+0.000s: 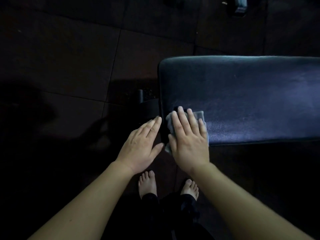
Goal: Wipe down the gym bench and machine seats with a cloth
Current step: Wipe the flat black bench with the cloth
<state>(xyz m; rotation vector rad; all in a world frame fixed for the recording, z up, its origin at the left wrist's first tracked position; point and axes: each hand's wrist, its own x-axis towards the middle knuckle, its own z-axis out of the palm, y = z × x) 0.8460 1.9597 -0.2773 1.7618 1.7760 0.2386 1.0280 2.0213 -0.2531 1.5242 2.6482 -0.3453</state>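
A dark blue padded gym bench (251, 97) runs from the centre to the right edge of the head view. A small grey cloth (199, 116) lies on its near left corner. My right hand (187, 139) presses flat on the cloth with straight, spread fingers, and most of the cloth is hidden under it. My left hand (143, 144) is flat with straight fingers just left of the bench's end, fingertips touching the pad's side edge.
Dark rubber floor tiles (69, 58) lie all around. A black bench frame foot (147, 101) sticks out to the left below the pad. My bare feet (148, 184) stand close to the bench corner. Dim equipment (239, 6) sits at the top right.
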